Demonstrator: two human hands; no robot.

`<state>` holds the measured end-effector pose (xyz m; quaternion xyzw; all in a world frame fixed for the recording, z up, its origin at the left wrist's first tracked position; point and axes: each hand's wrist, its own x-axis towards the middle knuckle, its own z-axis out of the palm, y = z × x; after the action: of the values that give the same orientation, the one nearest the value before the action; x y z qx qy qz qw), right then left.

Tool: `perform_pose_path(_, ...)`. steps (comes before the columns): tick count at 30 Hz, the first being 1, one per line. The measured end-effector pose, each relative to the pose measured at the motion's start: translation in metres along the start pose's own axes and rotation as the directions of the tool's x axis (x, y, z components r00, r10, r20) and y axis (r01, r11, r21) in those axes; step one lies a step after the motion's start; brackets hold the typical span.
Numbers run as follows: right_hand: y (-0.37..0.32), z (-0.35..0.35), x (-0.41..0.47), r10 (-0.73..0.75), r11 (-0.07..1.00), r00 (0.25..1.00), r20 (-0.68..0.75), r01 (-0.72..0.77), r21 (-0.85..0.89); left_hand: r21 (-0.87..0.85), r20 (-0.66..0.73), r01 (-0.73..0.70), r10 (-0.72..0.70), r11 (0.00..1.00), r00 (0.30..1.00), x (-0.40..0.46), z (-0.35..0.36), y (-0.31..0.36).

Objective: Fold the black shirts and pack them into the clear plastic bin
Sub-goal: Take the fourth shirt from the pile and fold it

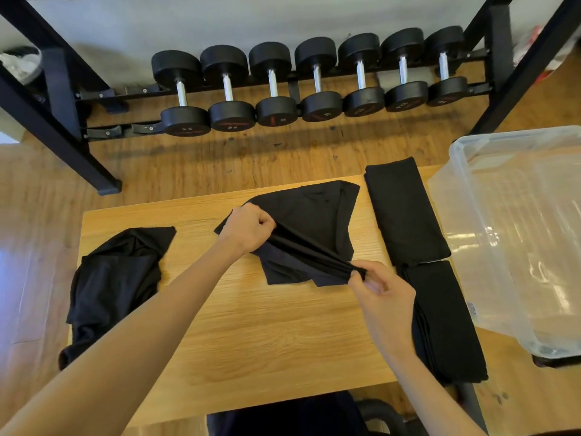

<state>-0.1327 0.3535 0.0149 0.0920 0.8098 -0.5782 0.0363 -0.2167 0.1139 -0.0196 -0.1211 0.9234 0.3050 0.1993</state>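
Observation:
A black shirt [314,215] lies partly spread at the middle of the wooden table [251,325]. My left hand [246,228] grips one end of a raised fold in it. My right hand [382,289] pinches the other end, so the fold runs taut between them. Two folded black shirts lie along the table's right edge, one at the back [405,212] and one at the front [446,322]. A loose pile of black shirts [113,278] sits at the left edge. The clear plastic bin [518,234] stands at the right, tilted, with nothing visible inside.
A black dumbbell rack [298,86] with several dumbbells stands on the wooden floor beyond the table. Its legs [63,121] reach down at the left and right. A dark chair [292,416] shows at the bottom edge.

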Motion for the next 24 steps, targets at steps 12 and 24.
perform_pose_path(12,-0.05,-0.019,0.028,-0.242,0.967,0.97,0.031,0.239,0.086,0.295,-0.334,-0.197,0.294,0.935,0.896,-0.077,-0.091,0.028)
perform_pose_path(24,-0.125,-0.037,0.057,-0.537,0.838,0.835,0.12,0.545,-0.045,0.382,-0.555,-0.229,0.42,0.895,0.718,-0.146,-0.158,0.061)
